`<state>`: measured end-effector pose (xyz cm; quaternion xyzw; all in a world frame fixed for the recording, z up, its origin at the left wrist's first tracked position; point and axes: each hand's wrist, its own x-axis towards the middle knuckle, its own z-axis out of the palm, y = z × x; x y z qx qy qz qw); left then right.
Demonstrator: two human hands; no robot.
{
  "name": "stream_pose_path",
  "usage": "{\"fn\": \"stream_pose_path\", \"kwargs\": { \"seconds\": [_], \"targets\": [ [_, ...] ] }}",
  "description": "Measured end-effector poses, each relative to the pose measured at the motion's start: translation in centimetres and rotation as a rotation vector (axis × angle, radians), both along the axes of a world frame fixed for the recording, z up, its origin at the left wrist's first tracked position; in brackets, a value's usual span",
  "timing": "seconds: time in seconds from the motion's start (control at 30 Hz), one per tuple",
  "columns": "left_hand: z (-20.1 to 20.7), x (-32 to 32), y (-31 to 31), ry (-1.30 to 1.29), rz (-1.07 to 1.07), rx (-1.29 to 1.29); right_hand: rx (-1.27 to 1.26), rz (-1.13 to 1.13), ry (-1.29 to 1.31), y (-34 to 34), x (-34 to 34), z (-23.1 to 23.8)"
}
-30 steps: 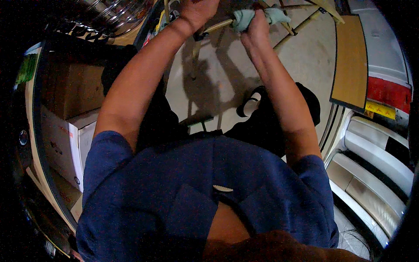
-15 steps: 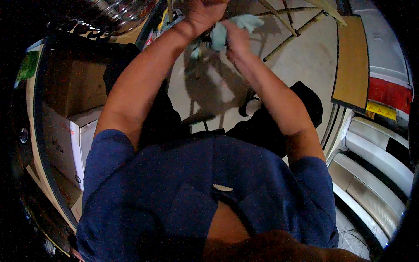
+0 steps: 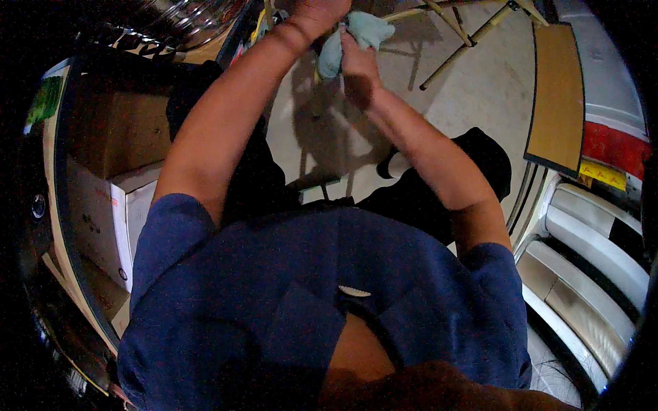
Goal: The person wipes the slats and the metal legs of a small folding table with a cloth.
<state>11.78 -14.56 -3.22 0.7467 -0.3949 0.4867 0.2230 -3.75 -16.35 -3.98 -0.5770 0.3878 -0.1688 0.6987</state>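
Near the top edge, my right hand [image 3: 360,63] is closed on a pale green cloth [image 3: 370,29]. The cloth is bunched, with one part hanging down beside the fingers and another sticking out past the thumb side. Just left of it is my left hand [image 3: 319,14], very close to the cloth. The upper edge of the picture cuts off part of this hand and its fingers do not show clearly, so what it holds, if anything, is hidden. Both forearms reach forward over my dark-clad legs.
On the left, a white carton [image 3: 103,219] and a brown cardboard box [image 3: 133,130] sit in a shelf. Thin metal legs [image 3: 452,58] stand on the pale floor ahead. To the right are a tan board [image 3: 556,96] with dark edging and curved silver-white panels [image 3: 596,226].
My right hand and the cloth have shifted slightly left, closer to my left hand. The cloth's folds have changed shape. My left hand has moved only a little.
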Motion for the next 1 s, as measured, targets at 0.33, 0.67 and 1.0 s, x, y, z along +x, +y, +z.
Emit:
{"fn": "stream_pose_path", "kwargs": {
  "seconds": [0.33, 0.67, 1.0],
  "targets": [
    [6.3, 0.7, -0.3, 0.61, -0.265, -0.458, 0.178, 0.274, -0.465, 1.2, -3.1, -3.0],
    [5.6, 0.1, -1.4, 0.385, -0.073, -0.509, -0.455, 0.129, -0.065, 2.2, 2.2, -2.8],
    [3.9, 2.1, -0.6, 0.3, -0.18, -0.499, -0.679, 0.482, 0.006, 0.2, 0.0, -3.9]
  ]
}}
